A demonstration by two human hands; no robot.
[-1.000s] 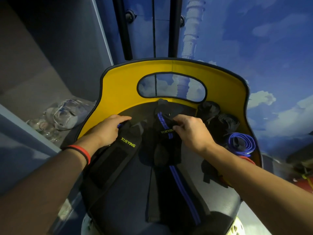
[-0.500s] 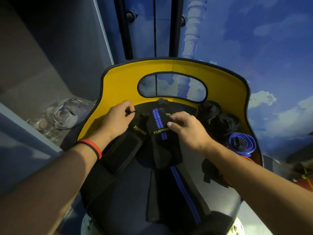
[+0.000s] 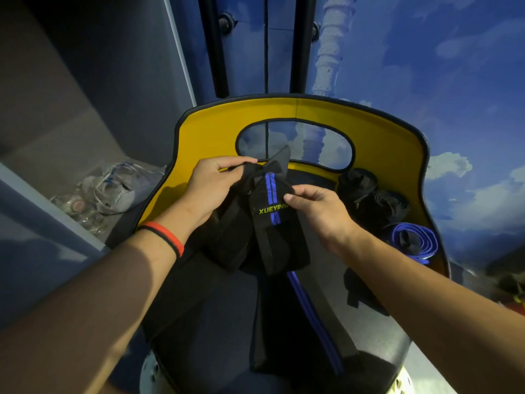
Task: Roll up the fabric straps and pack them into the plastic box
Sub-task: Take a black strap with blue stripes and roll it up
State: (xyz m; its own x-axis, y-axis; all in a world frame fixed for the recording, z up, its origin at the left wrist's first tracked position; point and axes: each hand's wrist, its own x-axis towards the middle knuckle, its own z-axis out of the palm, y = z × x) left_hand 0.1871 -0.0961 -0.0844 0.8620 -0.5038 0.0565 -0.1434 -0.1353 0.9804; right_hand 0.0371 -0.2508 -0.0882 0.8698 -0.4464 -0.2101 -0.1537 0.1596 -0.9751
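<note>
Nearest, the dark seat [image 3: 221, 336] of a chair fills the lower view, and a blue-striped strap [image 3: 312, 322] lies along it, running away towards the hands. Its far part, printed XUEYING, is raised off the seat – the right hand [image 3: 315, 211] pinches its right edge between thumb and curled fingers. Just to the left, the left hand [image 3: 213, 183], with a red and black wristband [image 3: 170, 238] on the wrist, pinches the top end of a black strap [image 3: 230, 234] between thumb and forefinger; the rest of it hangs down to the seat. The two hands are close together but not touching. On the seat's right side, against the backrest, sit two black rolled straps [image 3: 389, 206] and a blue rolled strap [image 3: 412, 241]. The yellow backrest [image 3: 216, 132] curves round the far edge, with an oval opening in it. Left of the chair a crumpled plastic bag [image 3: 113, 189] lies on a grey floor. Beyond stands a wall [image 3: 426, 66] painted with sky and clouds.
</note>
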